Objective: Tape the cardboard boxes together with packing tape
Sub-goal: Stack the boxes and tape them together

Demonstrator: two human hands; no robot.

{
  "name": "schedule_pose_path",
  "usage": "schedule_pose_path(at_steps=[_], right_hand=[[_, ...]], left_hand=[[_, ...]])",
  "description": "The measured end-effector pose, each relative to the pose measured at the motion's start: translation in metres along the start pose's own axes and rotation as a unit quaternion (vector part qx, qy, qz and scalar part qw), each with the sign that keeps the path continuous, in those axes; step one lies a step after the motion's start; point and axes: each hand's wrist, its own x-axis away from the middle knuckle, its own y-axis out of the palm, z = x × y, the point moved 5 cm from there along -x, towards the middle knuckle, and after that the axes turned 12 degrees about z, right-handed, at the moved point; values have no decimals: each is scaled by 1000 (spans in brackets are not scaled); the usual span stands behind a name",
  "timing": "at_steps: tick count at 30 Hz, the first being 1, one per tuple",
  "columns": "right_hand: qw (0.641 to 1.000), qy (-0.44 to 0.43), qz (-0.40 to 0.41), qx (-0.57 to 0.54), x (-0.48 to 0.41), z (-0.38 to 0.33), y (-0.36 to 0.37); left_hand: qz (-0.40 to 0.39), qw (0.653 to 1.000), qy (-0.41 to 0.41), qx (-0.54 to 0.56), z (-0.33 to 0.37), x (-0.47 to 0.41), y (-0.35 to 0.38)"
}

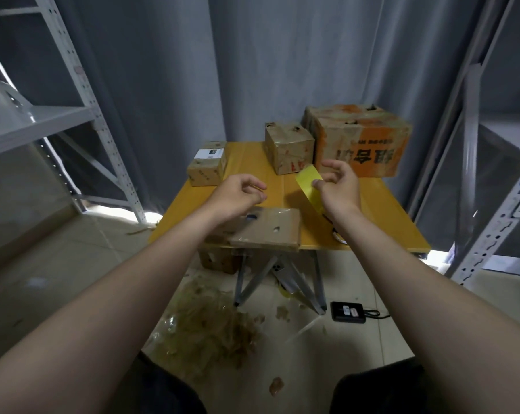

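A flat cardboard box (270,230) with holes in its top lies at the near edge of the yellow table (381,216). My left hand (237,195) hovers just above its far left corner, fingers loosely curled and holding nothing. My right hand (339,186) pinches a strip of yellow packing tape (309,186) that runs down toward a tape roll (337,234), mostly hidden behind my right forearm. Farther back stand a small box (206,168) with a white label, a medium box (288,147) and a large orange-printed box (363,141).
Grey metal shelving (43,121) stands left and another rack (491,174) right, with a grey curtain behind. On the floor lie crumpled used tape (211,327), a black device (348,312) with a cable and another box (216,259) under the table.
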Motion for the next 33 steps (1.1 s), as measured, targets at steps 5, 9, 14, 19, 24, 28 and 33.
schedule_pose_path(at_steps=[5, 9, 14, 19, 24, 28, 33], right_hand=[[997, -50, 13, 54, 1, 0, 0], [969, -124, 42, 211, -5, 5, -5], [924, -146, 14, 354, -11, 24, -12], [899, -141, -52, 412, -5, 39, -7], [910, -241, -174, 290, 28, 7, 24], [845, -272, -335, 314, 72, 5, 62], [762, -392, -318, 405, 84, 9, 72]], left_hand=[[-13, 992, 45, -116, -17, 5, -15], [-159, 949, 39, -271, -38, 11, -25], [-256, 890, 27, -377, -63, 16, -31], [-266, 884, 41, -382, -63, 2, -27], [-219, 908, 59, -351, -64, 2, -23], [-209, 919, 89, -322, -54, 6, -20], [-206, 934, 71, -284, -50, 9, -27]])
